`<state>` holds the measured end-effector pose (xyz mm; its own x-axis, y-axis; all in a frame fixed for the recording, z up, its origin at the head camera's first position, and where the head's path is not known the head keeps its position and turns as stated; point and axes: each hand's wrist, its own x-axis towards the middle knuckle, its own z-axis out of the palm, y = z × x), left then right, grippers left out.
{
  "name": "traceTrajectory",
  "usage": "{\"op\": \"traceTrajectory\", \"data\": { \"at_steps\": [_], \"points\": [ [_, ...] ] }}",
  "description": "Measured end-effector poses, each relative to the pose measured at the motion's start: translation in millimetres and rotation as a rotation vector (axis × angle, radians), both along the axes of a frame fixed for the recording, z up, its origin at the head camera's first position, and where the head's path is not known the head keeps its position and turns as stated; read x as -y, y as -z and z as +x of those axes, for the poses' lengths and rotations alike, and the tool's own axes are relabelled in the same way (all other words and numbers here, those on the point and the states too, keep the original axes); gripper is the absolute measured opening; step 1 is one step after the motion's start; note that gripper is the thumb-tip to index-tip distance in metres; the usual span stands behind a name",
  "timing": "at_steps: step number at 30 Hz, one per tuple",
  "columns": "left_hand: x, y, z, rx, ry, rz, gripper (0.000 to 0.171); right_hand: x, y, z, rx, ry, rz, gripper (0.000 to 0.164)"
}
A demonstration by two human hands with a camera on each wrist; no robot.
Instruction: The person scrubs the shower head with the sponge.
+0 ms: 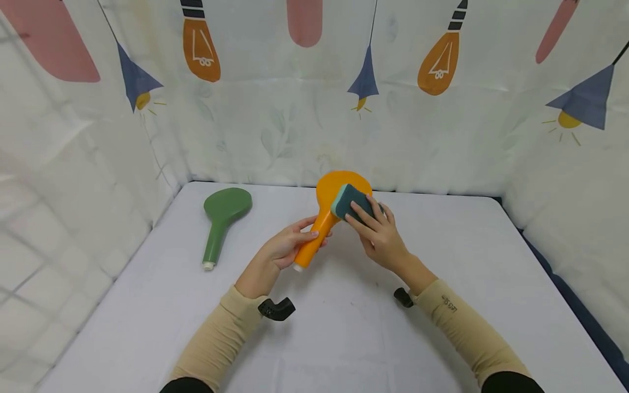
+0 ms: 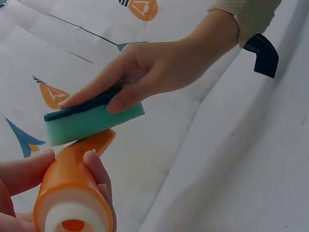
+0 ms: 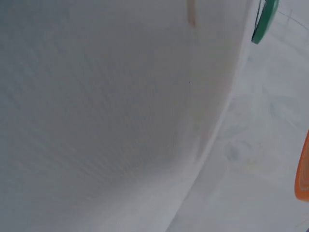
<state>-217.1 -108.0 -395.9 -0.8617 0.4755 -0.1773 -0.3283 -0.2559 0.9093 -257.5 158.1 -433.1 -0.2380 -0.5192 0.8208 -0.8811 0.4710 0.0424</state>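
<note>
The orange handheld shower head (image 1: 328,197) is held aslant above the tabletop (image 1: 334,338), its white fitting (image 2: 54,217) pointing back toward the person. The left hand (image 1: 287,244) is closed around the handle, thumb and fingers on either side; the smooth, rounded handle could twist in that grip if pressure lands off-centre on the broad head. The right hand (image 1: 380,234) pinches a two-layer sponge (image 1: 346,203), foam side against or just over the head; pressed too near the curved rim, it might skid off. The green handheld shower head (image 1: 223,215) lies well apart, and a wide leftward elbow swing could knock it.
</note>
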Motion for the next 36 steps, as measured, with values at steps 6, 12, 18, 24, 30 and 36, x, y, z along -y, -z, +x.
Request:
{"op": "traceTrajectory", "data": {
  "at_steps": [6,12,18,24,30,36],
  "points": [
    [-1,1.2,1.1,-0.143,0.013,-0.173,0.056,-11,-0.5,-16.1,0.204,0.073,-0.258,0.045],
    [-3,0.4,2.9,-0.188,0.043,-0.221,0.057,-14,-2.4,-22.0,0.419,0.08,-0.381,0.045],
    [-5,-3.8,4.7,-0.264,0.062,-0.292,0.057,-2,-10.1,-16.3,0.521,0.076,-0.48,0.046],
    [-9,-5.3,6.4,-0.272,0.037,-0.353,0.057,22,-15.8,1.0,0.205,0.055,-0.205,0.044],
    [-15,-0.5,8.7,-0.287,0.02,-0.451,0.059,34,-25.3,12.9,0.047,-0.025,0.109,0.053],
    [-16,-2.2,10.8,-0.302,0.019,-0.454,0.059,23,-39.7,-3.8,0.135,0.023,0.016,0.046]
  ]
}}
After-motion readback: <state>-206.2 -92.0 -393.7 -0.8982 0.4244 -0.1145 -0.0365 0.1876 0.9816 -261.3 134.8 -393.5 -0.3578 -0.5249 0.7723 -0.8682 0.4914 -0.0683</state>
